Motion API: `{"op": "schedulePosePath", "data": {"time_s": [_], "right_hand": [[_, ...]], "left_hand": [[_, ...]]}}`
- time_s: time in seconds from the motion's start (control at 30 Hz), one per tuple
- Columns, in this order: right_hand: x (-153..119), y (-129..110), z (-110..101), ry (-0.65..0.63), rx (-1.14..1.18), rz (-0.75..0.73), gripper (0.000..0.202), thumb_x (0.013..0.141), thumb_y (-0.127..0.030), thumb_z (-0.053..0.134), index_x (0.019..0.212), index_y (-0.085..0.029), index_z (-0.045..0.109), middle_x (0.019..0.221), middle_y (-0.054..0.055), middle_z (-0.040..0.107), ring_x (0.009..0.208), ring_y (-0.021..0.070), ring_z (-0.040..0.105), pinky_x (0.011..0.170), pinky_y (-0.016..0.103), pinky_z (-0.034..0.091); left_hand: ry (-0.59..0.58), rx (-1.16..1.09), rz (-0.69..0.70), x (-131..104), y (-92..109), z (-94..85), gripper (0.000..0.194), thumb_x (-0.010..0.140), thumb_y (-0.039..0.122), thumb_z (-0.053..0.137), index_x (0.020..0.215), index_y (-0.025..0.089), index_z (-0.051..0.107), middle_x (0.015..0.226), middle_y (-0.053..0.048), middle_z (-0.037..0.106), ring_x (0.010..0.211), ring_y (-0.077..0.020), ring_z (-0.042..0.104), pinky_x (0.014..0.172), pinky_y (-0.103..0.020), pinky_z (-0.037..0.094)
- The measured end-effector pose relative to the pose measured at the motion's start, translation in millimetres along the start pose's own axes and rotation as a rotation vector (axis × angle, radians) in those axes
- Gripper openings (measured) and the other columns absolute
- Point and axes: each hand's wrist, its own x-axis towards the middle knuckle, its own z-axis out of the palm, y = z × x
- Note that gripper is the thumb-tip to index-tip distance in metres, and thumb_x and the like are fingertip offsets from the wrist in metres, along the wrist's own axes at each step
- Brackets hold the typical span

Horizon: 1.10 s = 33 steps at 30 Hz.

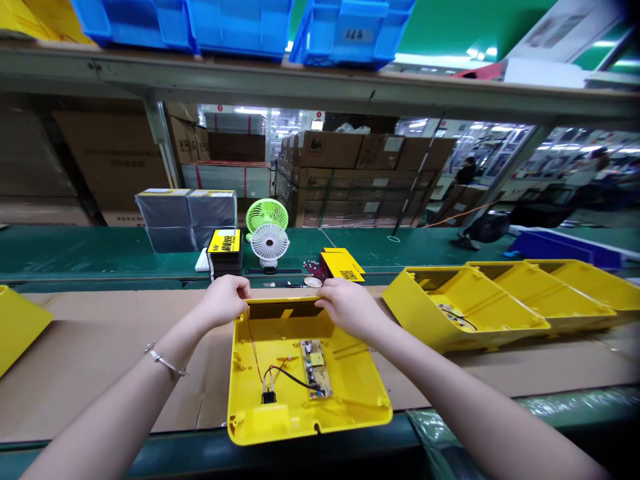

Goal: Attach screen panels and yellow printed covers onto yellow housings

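Observation:
An open yellow plastic housing point(345, 393) lies in front of me on brown cardboard, with a small circuit board point(315, 368) and red and black wires point(273, 377) inside. My left hand point(226, 300) pinches the far left corner of the housing's rim. My right hand point(350, 308) grips the far right part of the same rim. Both hands rest at the housing's back wall.
Three more yellow housings point(480, 310) stand in a row to the right, another point(17, 323) at the far left. Behind are two small fans point(269, 233), a black and yellow stack point(225, 252), yellow labels point(344, 265), wrapped grey packs point(186, 217) and a green belt point(75, 250). Blue bins point(240, 27) sit on the shelf above.

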Motion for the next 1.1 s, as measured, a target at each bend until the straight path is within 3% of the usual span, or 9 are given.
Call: {"op": "schedulePosePath", "data": {"time_s": [0.13,0.27,0.43,0.53,0.6,0.7,0.8,0.9,1.1], "right_hand": [[-12.6,-0.3,-20.3,0.203,-0.053,-0.055,0.017,0.086,-0.018,0.048,0.085,-0.017,0.065,0.080,0.006,0.060,0.081,0.0202,0.053,0.071,0.030,0.041],[-33.2,-3.5,-23.1,0.273,-0.095,-0.201,0.018,0.087,-0.017,0.048,0.088,-0.016,0.065,0.075,0.007,0.060,0.074,0.0201,0.050,0.067,0.032,0.040],[-51.1,-8.2,-14.3,0.155,0.100,-0.279,0.016,0.085,-0.026,0.054,0.089,-0.017,0.066,0.073,0.006,0.058,0.071,0.0192,0.049,0.065,0.033,0.040],[-46.8,-8.0,-17.9,0.065,0.337,-0.196,0.021,0.079,-0.040,0.062,0.086,-0.021,0.067,0.077,0.005,0.059,0.078,0.0193,0.052,0.071,0.034,0.043],[-37.0,-5.4,-18.8,0.052,0.469,-0.093,0.026,0.077,-0.042,0.065,0.096,-0.024,0.065,0.092,0.005,0.060,0.092,0.0207,0.053,0.083,0.037,0.043],[-17.6,1.8,-10.9,0.020,0.577,0.085,0.061,0.067,-0.046,0.072,0.122,-0.028,0.051,0.128,0.008,0.047,0.121,0.0262,0.039,0.102,0.047,0.032],[-0.8,9.7,4.4,-0.106,0.708,0.236,0.091,0.054,-0.049,0.078,0.133,-0.028,0.038,0.140,0.009,0.035,0.128,0.0299,0.031,0.106,0.049,0.026],[9.3,14.6,18.5,-0.172,0.905,0.322,0.081,0.053,-0.045,0.080,0.125,-0.026,0.048,0.132,0.008,0.045,0.117,0.0279,0.046,0.099,0.043,0.039],[18.5,16.3,36.6,-0.084,1.181,0.426,0.044,0.065,-0.036,0.073,0.103,-0.019,0.060,0.111,0.007,0.060,0.092,0.0226,0.062,0.081,0.035,0.051]], "left_hand": [[0.204,0.011,0.124,-31.5,22.3,-17.2,0.015,0.061,0.008,0.046,0.064,0.020,0.054,0.059,0.003,0.056,0.056,-0.0125,0.051,0.048,-0.023,0.037],[0.352,0.179,0.389,-56.0,18.4,-11.4,0.019,0.063,0.004,0.045,0.070,0.020,0.053,0.078,-0.002,0.059,0.080,-0.0181,0.054,0.068,-0.031,0.045],[0.118,0.116,0.376,-71.5,-6.9,2.4,0.044,0.062,-0.001,0.044,0.097,0.024,0.055,0.126,-0.003,0.051,0.124,-0.0214,0.037,0.106,-0.044,0.028],[-0.160,-0.004,0.311,-70.2,-10.1,-1.8,0.061,0.069,0.016,0.058,0.125,0.032,0.042,0.147,-0.001,0.025,0.137,-0.0256,0.013,0.110,-0.050,0.017],[-0.201,-0.083,0.268,-61.7,-7.7,-3.3,0.071,0.069,0.033,0.064,0.133,0.033,0.034,0.151,-0.003,0.015,0.138,-0.0284,0.006,0.110,-0.052,0.015],[0.018,-0.213,0.103,-38.9,-3.6,3.2,0.075,0.067,0.042,0.066,0.133,0.029,0.034,0.148,-0.008,0.023,0.135,-0.0315,0.019,0.109,-0.052,0.018],[0.058,-0.418,-0.071,-15.2,-2.3,12.9,0.072,0.062,0.042,0.070,0.126,0.024,0.042,0.131,-0.012,0.047,0.113,-0.0298,0.051,0.094,-0.044,0.043],[0.037,-0.510,-0.139,-0.9,-3.0,16.6,0.055,0.060,0.043,0.070,0.108,0.021,0.052,0.107,-0.008,0.061,0.087,-0.0240,0.063,0.072,-0.035,0.053],[0.190,-0.252,-0.021,13.3,-6.8,15.4,0.030,0.068,0.046,0.061,0.083,0.020,0.059,0.083,-0.002,0.065,0.077,-0.0188,0.061,0.065,-0.028,0.047]]}}
